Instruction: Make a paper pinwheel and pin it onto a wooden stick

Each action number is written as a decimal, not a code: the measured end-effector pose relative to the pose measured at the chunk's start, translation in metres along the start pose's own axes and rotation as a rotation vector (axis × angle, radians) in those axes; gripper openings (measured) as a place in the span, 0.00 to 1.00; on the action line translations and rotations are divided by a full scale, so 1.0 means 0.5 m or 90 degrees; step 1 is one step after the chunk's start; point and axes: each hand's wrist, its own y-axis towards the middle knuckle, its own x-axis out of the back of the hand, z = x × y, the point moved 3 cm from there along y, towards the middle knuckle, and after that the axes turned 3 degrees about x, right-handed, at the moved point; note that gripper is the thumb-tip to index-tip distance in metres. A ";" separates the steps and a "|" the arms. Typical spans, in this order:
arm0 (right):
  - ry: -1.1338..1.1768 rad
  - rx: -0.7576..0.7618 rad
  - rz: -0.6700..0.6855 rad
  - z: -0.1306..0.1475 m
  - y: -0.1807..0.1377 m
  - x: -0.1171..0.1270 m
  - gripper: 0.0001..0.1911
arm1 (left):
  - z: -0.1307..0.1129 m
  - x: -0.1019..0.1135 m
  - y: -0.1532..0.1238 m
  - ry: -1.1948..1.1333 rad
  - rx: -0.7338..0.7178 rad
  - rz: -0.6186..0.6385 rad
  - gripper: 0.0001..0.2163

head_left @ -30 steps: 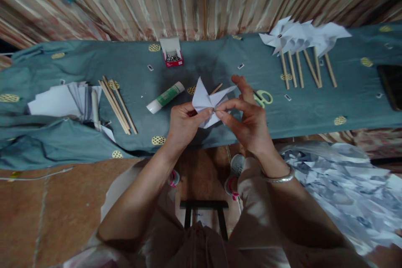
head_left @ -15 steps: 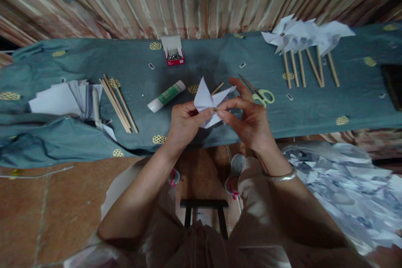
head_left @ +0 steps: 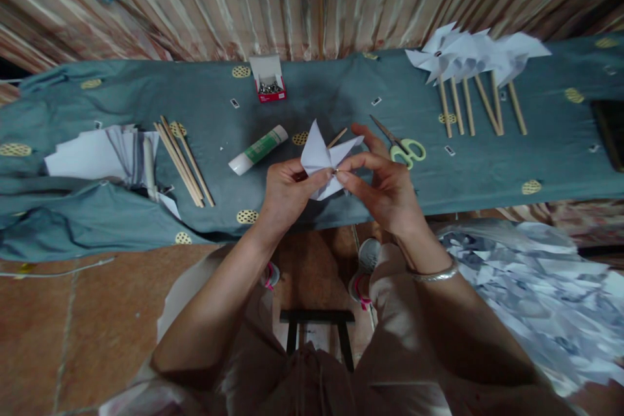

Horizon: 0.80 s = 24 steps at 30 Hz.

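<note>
A folded white paper pinwheel (head_left: 316, 148) is gripped by my left hand (head_left: 286, 192), thumb pressed near its centre. My right hand (head_left: 385, 188) pinches a small shiny tack (head_left: 335, 171) between thumb and forefinger at that centre; its other fingers are lifted away. Behind the paper, part of a wooden stick (head_left: 337, 137) shows. Just right of my right hand lie scissors (head_left: 408, 151) with light green handles. A white and green glue stick (head_left: 259, 149) rests left of the pinwheel.
An open red and white box (head_left: 271, 92) of metal tacks stands at the back. Wooden sticks (head_left: 179, 159) and stacked white paper (head_left: 95, 157) lie left. Several finished pinwheels (head_left: 468, 55) lie at the back right. A bag of paper pieces (head_left: 541, 299) is below the table's right side.
My right hand has shifted very slightly left, its fingers still at the pinwheel's centre. My left hand and the objects on the table stay where they were.
</note>
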 end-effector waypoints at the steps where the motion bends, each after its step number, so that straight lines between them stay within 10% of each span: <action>1: 0.000 -0.003 0.002 -0.001 0.000 -0.001 0.01 | 0.000 0.000 0.000 -0.002 0.003 -0.001 0.13; 24: 0.166 -0.055 0.024 -0.008 0.002 -0.004 0.03 | 0.002 0.001 0.000 -0.040 0.024 0.033 0.14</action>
